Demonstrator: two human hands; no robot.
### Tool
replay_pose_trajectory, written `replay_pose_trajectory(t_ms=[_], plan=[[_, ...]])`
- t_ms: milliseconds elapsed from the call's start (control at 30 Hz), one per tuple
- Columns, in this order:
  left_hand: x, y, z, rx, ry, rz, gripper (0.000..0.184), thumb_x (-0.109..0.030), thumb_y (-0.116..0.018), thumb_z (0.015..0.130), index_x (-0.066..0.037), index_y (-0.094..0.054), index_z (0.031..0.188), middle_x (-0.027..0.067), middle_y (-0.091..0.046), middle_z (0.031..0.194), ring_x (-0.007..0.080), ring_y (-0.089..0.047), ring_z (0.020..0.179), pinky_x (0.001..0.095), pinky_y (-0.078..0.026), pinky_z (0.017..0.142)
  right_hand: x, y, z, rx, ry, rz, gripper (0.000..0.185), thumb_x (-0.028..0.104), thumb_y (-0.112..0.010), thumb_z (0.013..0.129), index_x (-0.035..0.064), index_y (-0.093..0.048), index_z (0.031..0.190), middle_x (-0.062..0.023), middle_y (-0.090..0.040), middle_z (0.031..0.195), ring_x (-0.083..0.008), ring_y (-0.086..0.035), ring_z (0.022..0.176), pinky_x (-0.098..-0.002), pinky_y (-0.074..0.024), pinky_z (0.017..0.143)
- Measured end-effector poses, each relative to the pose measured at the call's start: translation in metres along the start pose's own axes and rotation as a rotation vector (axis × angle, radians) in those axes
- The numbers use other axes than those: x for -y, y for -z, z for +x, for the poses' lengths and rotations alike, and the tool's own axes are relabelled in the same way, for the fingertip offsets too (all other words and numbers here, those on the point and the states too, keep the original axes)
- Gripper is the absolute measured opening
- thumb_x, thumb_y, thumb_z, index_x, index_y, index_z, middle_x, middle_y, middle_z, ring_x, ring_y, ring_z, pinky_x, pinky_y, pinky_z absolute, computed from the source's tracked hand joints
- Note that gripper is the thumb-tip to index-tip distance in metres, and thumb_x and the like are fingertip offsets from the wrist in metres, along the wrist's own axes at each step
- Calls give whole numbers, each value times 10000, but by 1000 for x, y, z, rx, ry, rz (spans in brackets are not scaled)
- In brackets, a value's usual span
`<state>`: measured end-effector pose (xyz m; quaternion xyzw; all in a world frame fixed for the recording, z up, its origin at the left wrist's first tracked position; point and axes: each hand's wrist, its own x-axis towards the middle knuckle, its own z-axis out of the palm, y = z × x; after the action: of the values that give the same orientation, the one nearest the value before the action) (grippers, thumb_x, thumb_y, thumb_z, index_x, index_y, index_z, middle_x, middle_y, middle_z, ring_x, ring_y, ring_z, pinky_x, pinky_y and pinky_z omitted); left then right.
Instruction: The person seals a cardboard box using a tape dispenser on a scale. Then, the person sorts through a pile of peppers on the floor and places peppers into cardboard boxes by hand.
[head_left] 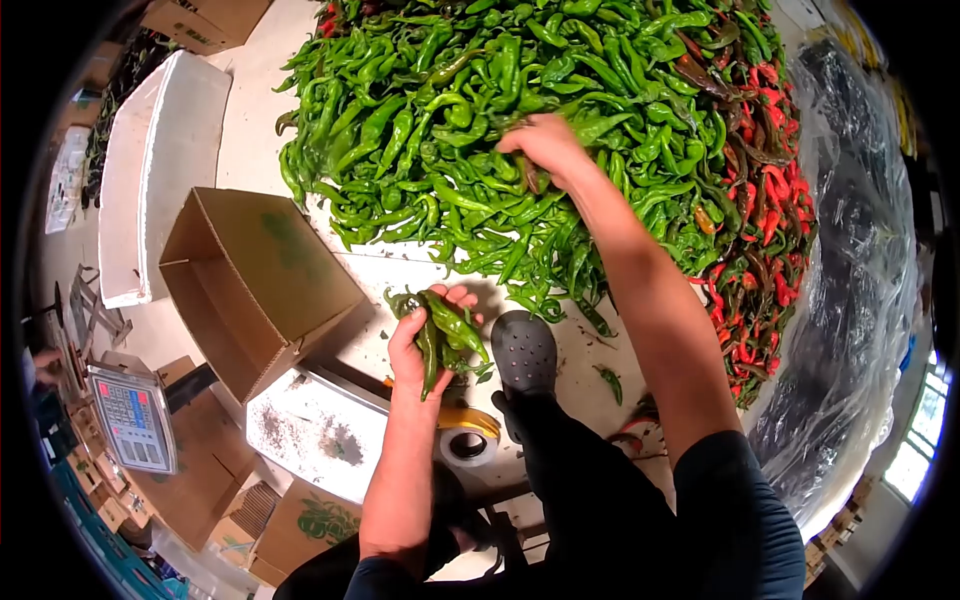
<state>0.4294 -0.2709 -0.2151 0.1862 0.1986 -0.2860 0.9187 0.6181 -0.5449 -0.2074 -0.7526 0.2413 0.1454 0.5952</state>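
Several green peppers (452,322) are bunched in my left hand (404,352), with the thumb across them and the fingers curled behind. This hand is held low, in front of the near edge of a large heap of green peppers (400,120). My right hand (548,148) reaches onto the middle of that heap with its fingers bent down among the peppers. A dark brownish pepper (531,178) shows just under the right palm. What the right fingertips grip is hidden.
Red and dark peppers (775,200) line the heap's right side, beside clear plastic sheeting (850,230). An open cardboard box (285,260), a white foam box (180,170) and a digital scale (133,418) stand left. A tape roll (468,446) lies near my clog (524,350).
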Motion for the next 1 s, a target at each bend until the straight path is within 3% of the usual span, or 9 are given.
replay_pose_trajectory(t_ms=[200, 333, 500, 600, 667, 733, 767, 833, 1000], plan=[[-4, 5, -1, -24, -1, 16, 433, -305, -633, 893, -30, -609, 1227, 172, -653, 1242, 354, -607, 1190, 526, -478, 1025, -21, 27, -71, -150, 252, 48, 363, 231, -812, 750, -15, -679, 980, -88, -682, 927, -195, -647, 787, -337, -517, 737], [-4, -4, -2, 42, 38, -7, 442, -293, -635, 887, -36, -608, 1246, 188, -648, 1278, 378, -588, 1232, 542, -465, 1040, -39, 40, -83, -474, 854, -635, 386, 216, -804, 763, -24, -679, 1039, -154, -637, 1164, -231, -648, 974, -338, -517, 868], [-9, -18, 0, 88, 49, 33, 429, -238, -681, 842, -37, -623, 1216, 217, -559, 1403, 385, -503, 1348, 591, -372, 1136, -22, 42, -115, -301, 245, 145, 219, 126, -789, 791, 11, -655, 921, -26, -664, 797, -114, -621, 686, -288, -521, 667], [-7, -29, 4, 162, 31, 54, 454, -252, -714, 804, -43, -639, 1200, 210, -500, 1469, 374, -468, 1383, 604, -340, 1152, -3, 48, -150, -24, 44, 58, 191, 101, -785, 807, 29, -688, 955, -37, -701, 832, -99, -632, 706, -274, -514, 626], [-2, -36, 6, 209, 55, 54, 548, -264, -750, 773, -61, -614, 1263, 188, -478, 1490, 345, -499, 1359, 543, -396, 1134, -24, 26, -171, 313, 221, 165, 227, 101, -799, 805, 47, -696, 999, -30, -720, 864, -107, -642, 723, -281, -520, 635], [5, -3, 5, 204, 165, 26, 625, -232, -756, 787, -91, -549, 1359, 169, -501, 1468, 323, -540, 1315, 472, -461, 1094, -43, -29, -194, 130, 493, -65, 540, 190, -832, 808, 30, -576, 1256, -58, -681, 889, -152, -646, 807, -322, -533, 730], [17, -10, -2, 96, 98, -19, 730, -196, -760, 803, -119, -453, 1462, 151, -512, 1456, 314, -570, 1275, 431, -497, 1061, -34, -44, -207, 171, 148, -1, 700, 188, -857, 793, 31, -511, 1381, -97, -675, 1070, -160, -630, 968, -327, -523, 858], [24, -1, -8, 72, 77, -103, 860, -186, -754, 819, -146, -333, 1568, 153, -497, 1471, 324, -537, 1306, 444, -448, 1113, -37, -67, -212, 111, 140, 101, 855, 224, -865, 804, -4, -396, 1482, -128, -671, 1090, -162, -631, 941, -333, -529, 863], [42, 22, -29, -42, 50, -74, 945, -317, -762, 812, -96, -279, 1594, 135, -453, 1518, 286, -486, 1366, 410, -376, 1175, -57, -83, -219, 46, 385, -392, 539, 436, -718, 883, 16, -638, 1212, -159, -641, 1139, -319, -559, 1149, -423, -381, 998]])
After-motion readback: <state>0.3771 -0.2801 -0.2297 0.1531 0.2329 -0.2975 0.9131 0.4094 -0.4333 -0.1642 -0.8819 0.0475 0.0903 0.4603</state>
